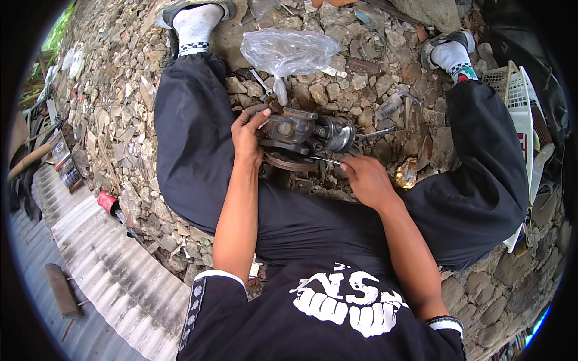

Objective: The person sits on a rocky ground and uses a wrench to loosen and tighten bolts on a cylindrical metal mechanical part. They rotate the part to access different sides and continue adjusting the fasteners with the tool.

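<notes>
While sitting on stony ground, a person works on a metal engine part (304,135).
Left hand (248,135) fingers clamp its side; right hand (366,178) fingers pinch a thin tool (322,159) against it.

grimy metal carburetor (304,133), thin tool (325,160) touching

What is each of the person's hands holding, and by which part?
The left hand grips the grimy grey metal engine part by its left end. The right hand pinches a thin metal tool at its near end, tip against the part.
</notes>
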`<state>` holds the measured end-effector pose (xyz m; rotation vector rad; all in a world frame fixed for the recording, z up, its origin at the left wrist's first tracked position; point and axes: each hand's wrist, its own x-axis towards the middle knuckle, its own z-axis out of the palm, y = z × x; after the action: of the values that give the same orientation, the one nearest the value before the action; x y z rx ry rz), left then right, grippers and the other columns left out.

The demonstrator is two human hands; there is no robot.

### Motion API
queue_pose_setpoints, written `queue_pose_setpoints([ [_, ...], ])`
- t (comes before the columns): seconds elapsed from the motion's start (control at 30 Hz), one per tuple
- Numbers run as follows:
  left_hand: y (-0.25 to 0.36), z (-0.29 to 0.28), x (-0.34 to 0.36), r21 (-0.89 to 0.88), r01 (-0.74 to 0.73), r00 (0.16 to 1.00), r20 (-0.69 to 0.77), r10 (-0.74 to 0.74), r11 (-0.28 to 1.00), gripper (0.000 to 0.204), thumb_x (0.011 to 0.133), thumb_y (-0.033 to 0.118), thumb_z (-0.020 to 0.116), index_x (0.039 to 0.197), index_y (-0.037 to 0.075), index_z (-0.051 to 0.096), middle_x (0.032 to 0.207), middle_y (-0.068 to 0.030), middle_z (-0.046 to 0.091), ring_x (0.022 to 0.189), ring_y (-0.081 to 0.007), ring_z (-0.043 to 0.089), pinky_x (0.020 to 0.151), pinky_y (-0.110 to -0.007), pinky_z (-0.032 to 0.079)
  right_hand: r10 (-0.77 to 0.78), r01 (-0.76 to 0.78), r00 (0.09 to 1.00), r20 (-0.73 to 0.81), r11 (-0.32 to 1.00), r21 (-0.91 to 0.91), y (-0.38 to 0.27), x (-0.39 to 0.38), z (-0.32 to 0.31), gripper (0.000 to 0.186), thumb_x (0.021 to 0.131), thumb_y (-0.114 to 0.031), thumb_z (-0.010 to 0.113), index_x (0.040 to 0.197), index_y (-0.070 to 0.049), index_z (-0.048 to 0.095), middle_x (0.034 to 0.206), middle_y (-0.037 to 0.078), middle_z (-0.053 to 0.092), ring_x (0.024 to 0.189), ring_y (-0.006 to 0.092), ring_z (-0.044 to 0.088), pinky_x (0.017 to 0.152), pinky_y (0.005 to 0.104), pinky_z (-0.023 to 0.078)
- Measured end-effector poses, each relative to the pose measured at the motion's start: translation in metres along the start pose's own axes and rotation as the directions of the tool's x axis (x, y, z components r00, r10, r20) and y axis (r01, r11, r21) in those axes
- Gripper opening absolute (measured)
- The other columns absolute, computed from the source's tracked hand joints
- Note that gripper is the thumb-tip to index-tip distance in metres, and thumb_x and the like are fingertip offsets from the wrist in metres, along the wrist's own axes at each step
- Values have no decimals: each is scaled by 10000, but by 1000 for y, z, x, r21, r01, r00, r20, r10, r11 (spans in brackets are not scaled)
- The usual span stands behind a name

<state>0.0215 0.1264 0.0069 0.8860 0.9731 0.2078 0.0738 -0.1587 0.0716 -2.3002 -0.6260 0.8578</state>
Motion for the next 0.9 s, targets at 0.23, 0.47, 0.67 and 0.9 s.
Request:
queue_pose_setpoints([
  [0.23,-3,-2,5,18,-1,1000,5,1,1000,206,859,48,812,1054,30,750,955,-35,729,836,-124,661,729,-271,512,13,-16,999,39,996,93,6,10,19,202,1018,-189,589,1023,-17,693,922,220,676,938,459,635,826,545,484],
  [0.47,-2,-3,5,9,7,1000,11,-7,1000,200,860,45,810,1051,34,751,937,-20,714,828,-118,652,725,-265,507,22,-30,999,29,950,312,-4,-1,11,228,1024,-179,588,1112,-6,709,966,230,691,959,458,642,838,513,493],
  [0.67,-4,-4,3,6,4,1000,3,-4,1000,199,858,39,810,1048,27,753,937,-25,711,827,-123,648,719,-268,498,110,-126,987,118,981,145,-4,6,10,273,1028,-223,601,1125,9,708,999,232,700,983,449,649,860,515,489],
  [0.9,-4,-4,6,6,3,1000,1,-3,1000,196,853,42,814,1041,41,757,938,-22,719,834,-124,649,727,-269,494,132,-166,978,161,962,216,21,16,32,295,1031,-249,603,1154,-5,716,1048,240,709,1024,457,649,902,503,498],
])
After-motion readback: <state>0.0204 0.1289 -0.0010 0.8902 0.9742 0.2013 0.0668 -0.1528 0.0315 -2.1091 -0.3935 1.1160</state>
